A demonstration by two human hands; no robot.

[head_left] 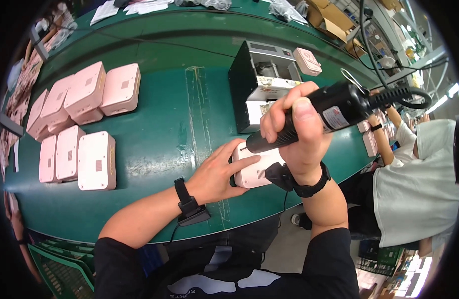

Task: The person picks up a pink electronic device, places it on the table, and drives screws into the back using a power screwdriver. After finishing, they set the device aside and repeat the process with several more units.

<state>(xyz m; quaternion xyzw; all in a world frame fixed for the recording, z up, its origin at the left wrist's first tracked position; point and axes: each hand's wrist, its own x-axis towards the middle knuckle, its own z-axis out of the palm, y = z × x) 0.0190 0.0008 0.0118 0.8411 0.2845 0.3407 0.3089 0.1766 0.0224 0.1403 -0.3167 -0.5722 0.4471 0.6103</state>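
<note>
Gripping tilted black cylindrical power screwdriver (pixel 341 103), right hand (pixel 308 133) | left hand (pixel 218 170) clasping pale-pink plastic box (pixel 251 172) | black-and-white boxy machine (pixel 266 82) beyond both

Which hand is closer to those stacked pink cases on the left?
Left: the left hand is right of the stacked pink cases, touching another case; the right hand is farther right, gripping an electric screwdriver.

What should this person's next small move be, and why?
Probably to press the black, cylindrical, corded screwdriver gently down at the far-left corner of the pale pink, rounded box: the right hand grips the tool with its thin bit at that corner, while the left hand braces the box. Whether the bit is seated can't be made out.
</note>
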